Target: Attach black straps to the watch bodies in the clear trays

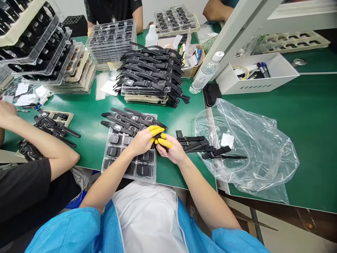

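- Over the green table (pixel 172 174), beside the right edge of the clear tray (pixel 154 169), we find the small black piece (pixel 158 136) between both hands.
- Grip: the left hand (pixel 142 141) and the right hand (pixel 172 149) both pinch the piece, yellow finger covers (pixel 165 143) closing round it.
- Step in hand, as we judge it: close fingertip adjustment of this single piece.
- Next move, we judge, calls for one steady pinch while the other fingers shift.
- Appearance: dark, largely covered; we cannot tell its full shape.
- Strapped watches (pixel 125 119) lie across the tray's far part; loose black straps (pixel 196 144) lie near the right hand.
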`<state>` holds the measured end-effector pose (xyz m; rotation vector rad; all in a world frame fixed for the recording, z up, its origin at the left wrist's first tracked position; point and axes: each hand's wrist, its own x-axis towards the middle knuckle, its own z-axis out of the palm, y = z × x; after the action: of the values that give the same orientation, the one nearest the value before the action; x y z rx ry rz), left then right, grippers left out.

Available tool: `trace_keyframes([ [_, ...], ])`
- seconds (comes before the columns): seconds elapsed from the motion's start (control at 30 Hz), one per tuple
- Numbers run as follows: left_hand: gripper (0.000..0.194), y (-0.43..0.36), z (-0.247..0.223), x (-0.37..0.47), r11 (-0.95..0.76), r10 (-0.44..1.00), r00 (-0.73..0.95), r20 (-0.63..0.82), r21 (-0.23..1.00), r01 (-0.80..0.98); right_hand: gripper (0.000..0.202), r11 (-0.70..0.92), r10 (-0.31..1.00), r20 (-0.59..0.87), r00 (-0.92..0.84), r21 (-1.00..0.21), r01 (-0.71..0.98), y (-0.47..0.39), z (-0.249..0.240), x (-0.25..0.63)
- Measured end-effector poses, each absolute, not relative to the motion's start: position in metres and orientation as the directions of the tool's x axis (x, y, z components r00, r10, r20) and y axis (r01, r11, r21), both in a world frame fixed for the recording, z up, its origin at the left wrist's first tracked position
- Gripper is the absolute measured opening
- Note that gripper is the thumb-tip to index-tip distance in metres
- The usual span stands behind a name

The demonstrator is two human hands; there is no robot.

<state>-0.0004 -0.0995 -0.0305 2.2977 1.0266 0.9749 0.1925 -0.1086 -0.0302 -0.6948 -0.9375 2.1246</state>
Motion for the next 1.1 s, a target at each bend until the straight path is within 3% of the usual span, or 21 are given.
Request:
trace_keyframes([
  [0.3,0.054,-0.102,-0.022,0.003,-0.619,0.779,0.480,0.404,0.621,0.481,0.038,-0.517,0.780,-0.169,-0.602,-0.716,-0.469,-0.109,-0.028,0.190],
  [0.57,0.044,-0.103,-0.015,0.001,-0.646,0.742,0.525,0.418,0.655,0.393,0.037,-0.546,0.763,-0.165,-0.625,-0.683,-0.486,-0.107,-0.027,0.193],
  [0.93,0.037,-0.103,-0.019,0.000,-0.640,0.761,0.565,0.317,0.508,0.577,0.037,-0.596,0.738,-0.260,-0.623,-0.683,-0.421,-0.106,-0.033,0.193],
  [1.1,0.041,-0.105,-0.016,-0.001,-0.660,0.740,0.590,0.323,0.519,0.544,0.038,-0.606,0.735,-0.258,-0.627,-0.665,-0.437,-0.105,-0.034,0.193],
])
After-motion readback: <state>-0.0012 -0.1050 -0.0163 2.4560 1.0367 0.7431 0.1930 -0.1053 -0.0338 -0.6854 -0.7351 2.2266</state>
